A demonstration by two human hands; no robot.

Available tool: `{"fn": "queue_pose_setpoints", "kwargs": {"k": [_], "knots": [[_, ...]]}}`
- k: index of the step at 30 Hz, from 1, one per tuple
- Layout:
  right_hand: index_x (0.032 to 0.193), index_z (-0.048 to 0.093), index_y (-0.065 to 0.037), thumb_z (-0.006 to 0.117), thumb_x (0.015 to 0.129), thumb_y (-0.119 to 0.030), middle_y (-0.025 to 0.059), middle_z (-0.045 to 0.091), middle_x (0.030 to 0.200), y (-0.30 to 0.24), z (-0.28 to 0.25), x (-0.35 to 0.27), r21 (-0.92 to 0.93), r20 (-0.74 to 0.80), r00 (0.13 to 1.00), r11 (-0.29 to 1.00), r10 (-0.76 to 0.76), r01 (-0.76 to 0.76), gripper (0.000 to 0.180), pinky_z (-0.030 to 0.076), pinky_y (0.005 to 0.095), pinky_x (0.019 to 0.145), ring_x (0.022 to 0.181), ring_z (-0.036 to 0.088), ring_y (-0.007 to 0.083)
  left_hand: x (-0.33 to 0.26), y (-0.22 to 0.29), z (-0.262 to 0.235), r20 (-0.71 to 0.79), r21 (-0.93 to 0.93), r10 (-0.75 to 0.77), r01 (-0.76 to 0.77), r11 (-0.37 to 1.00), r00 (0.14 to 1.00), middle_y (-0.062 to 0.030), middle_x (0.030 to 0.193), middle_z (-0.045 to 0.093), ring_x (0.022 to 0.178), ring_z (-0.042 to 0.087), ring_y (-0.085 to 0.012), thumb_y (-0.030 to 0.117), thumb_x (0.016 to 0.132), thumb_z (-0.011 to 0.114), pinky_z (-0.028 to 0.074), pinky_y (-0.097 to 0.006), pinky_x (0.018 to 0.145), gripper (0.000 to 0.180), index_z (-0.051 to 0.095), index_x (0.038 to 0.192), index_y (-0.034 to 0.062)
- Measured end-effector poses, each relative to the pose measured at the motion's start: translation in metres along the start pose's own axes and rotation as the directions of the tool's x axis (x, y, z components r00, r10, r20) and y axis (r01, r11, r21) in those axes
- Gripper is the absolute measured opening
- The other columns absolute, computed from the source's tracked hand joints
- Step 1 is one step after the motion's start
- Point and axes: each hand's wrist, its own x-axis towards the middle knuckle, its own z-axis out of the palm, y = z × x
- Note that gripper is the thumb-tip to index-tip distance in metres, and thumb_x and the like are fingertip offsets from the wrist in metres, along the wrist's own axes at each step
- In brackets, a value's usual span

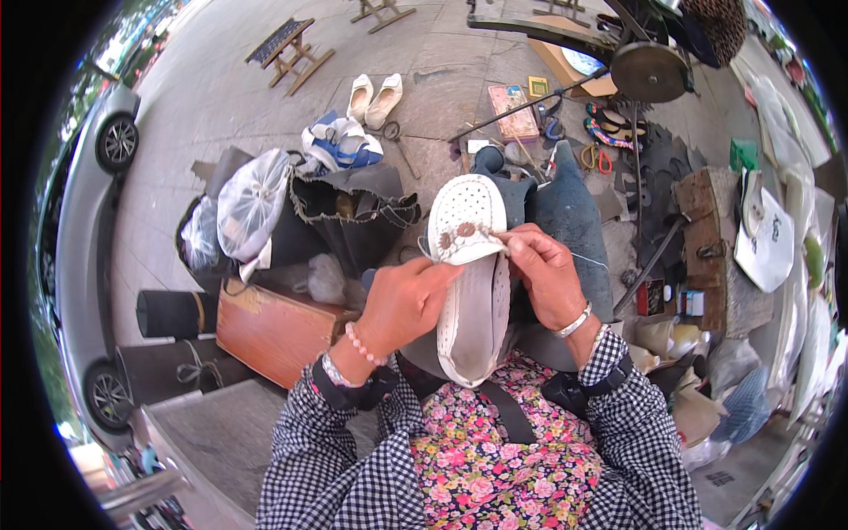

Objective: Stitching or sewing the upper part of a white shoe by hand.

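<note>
A white slip-on shoe (473,283) is held above the person's lap, its perforated toe pointing away and its long opening toward the body. Small brown flower-shaped decorations run across the upper.

Both hands are on it. The left hand (406,300), fingers curled closed, grips the left edge of the upper near the decorations. The right hand (543,274) pinches the right edge of the upper with thumb and fingers nearly together; whether something small is also between those fingertips is too fine to tell. A pink beaded bracelet (360,344) circles the left wrist and a silver bangle (576,321) the right. The person wears checked sleeves (340,459) and a floral apron (512,468).

To the left are a reddish-brown wooden box (274,327), a dark open bag (349,238) and a translucent plastic bag (253,203). Beyond them, a pair of cream shoes (387,99) stands on the paving (203,115), with a folding stool (283,40) farther off. To the right lie red-and-orange-handled scissors (605,161) and patterned sandals (614,134), near a machine's round metal wheel (652,72). A silver car (84,283) is at far left.
</note>
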Motion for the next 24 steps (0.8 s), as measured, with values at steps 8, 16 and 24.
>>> {"fn": "queue_pose_setpoints", "kwargs": {"k": [8, 16, 24], "knots": [[0.093, 0.063, 0.0, 0.066, 0.078, -0.001, -0.0002, 0.054, 0.091, 0.002, 0.01, -0.004, 0.016, 0.041, 0.997, 0.998, -0.064, 0.063, 0.015, 0.045, 0.0191, 0.07, 0.081, 0.053, 0.0048, -0.007, 0.0, -0.001, -0.064, -0.102, 0.011, -0.017, 0.995, 0.998, -0.0142, 0.075, 0.061, 0.057, 0.06, -0.029, -0.003, 0.071, 0.059, 0.046, -0.032, 0.047, 0.027, 0.064, 0.096, 0.0049], [0.094, 0.063, 0.001, 0.066, 0.078, 0.0, 0.0006, 0.055, 0.09, 0.001, 0.006, -0.005, 0.109, 0.089, 0.994, 0.993, -0.055, 0.045, 0.017, 0.045, 0.0194, 0.069, 0.08, 0.053, 0.0053, -0.005, -0.001, -0.004, -0.066, -0.175, 0.074, -0.085, 0.981, 0.995, -0.0152, 0.076, 0.061, 0.056, 0.061, -0.0282, -0.005, 0.073, 0.06, 0.046, -0.031, 0.047, 0.025, 0.063, 0.097, 0.001], [0.085, 0.064, 0.001, 0.066, 0.077, 0.001, 0.0017, 0.056, 0.085, -0.005, 0.013, -0.008, 0.008, -0.002, 0.996, 0.996, -0.091, 0.091, 0.008, 0.044, 0.0195, 0.063, 0.074, 0.054, 0.0056, -0.008, 0.009, -0.015, 0.025, -0.103, 0.0, 0.002, 0.995, 1.0, -0.0177, 0.085, 0.064, 0.068, 0.064, -0.0273, -0.004, 0.077, 0.059, 0.048, -0.028, 0.056, 0.022, 0.062, 0.098, 0.0007]]}}
